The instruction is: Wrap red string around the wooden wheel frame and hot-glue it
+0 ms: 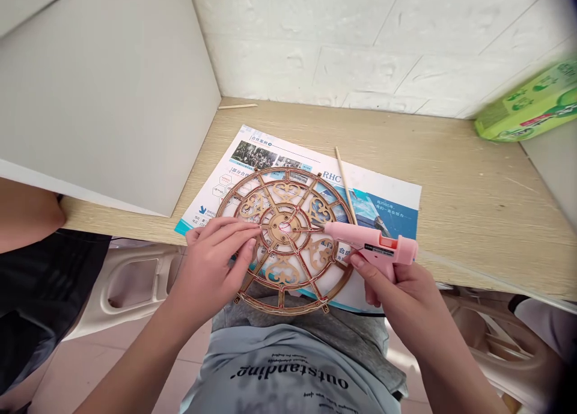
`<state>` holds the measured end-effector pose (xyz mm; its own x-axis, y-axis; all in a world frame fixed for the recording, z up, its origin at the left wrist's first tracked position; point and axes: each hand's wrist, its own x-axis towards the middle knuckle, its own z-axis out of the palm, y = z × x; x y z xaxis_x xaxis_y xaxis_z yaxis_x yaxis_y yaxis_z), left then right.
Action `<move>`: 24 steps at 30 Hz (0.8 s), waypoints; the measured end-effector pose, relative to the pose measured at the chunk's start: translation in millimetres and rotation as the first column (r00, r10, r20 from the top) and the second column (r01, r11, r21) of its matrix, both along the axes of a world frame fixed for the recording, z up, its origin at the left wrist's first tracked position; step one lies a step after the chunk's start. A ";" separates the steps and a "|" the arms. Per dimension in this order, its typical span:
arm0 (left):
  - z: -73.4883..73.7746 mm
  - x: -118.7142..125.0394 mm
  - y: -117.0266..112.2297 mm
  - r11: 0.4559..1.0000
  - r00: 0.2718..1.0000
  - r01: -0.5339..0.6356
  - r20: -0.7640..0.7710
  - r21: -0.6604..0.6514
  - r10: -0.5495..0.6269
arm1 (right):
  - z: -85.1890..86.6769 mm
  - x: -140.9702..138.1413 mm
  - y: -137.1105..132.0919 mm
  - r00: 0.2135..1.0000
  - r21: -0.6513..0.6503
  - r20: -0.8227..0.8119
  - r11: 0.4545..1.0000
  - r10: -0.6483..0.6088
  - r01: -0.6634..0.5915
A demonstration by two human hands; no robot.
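Observation:
A round, brown-gold openwork frame (282, 306) with spokes and scroll ornaments lies partly over the table's front edge. Thin reddish and pale wires run along its rings and into the hub. My left hand (220, 252) grips the frame's left side, its fingers together and their tips by the hub. In my right hand (392, 288) is a pink hot glue gun (374, 241), held with my fingers wrapped round its handle. The gun's nozzle points left, at a spoke right of the hub. What lies under my left fingers is hidden.
A printed sheet (392, 185) lies under the frame on the wooden table (451, 161). Wooden sticks (345, 182) lie on the sheet and near the wall. A white panel (112, 89) stands left, a green packet (527, 104) right. Another person's leg (27, 216) shows left.

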<state>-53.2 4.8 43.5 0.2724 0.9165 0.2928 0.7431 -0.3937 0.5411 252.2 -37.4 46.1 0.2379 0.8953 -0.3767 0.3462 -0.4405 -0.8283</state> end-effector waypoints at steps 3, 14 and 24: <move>-0.9 -17.4 -23.4 0.975 0.948 -0.155 0.253 -0.161 0.193 | -4.6 6.7 -0.8 1.000 0.001 -0.019 1.000 0.003 -0.003; -42.7 -26.4 -58.6 0.466 0.507 0.080 0.439 -0.881 0.742 | 6.2 40.2 13.5 0.982 0.156 -0.181 0.985 -0.048 0.077; -39.9 -13.7 -64.4 0.532 0.350 0.141 0.545 -0.835 0.762 | 3.1 2.6 6.8 0.960 0.008 -0.204 0.981 0.193 -0.196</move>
<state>-66.9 -59.6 3.7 -0.0465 0.8035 -0.5935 -0.2966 0.5562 0.7763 254.8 -30.6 49.1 -0.0233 0.9115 -0.4106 0.2513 -0.3922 -0.8849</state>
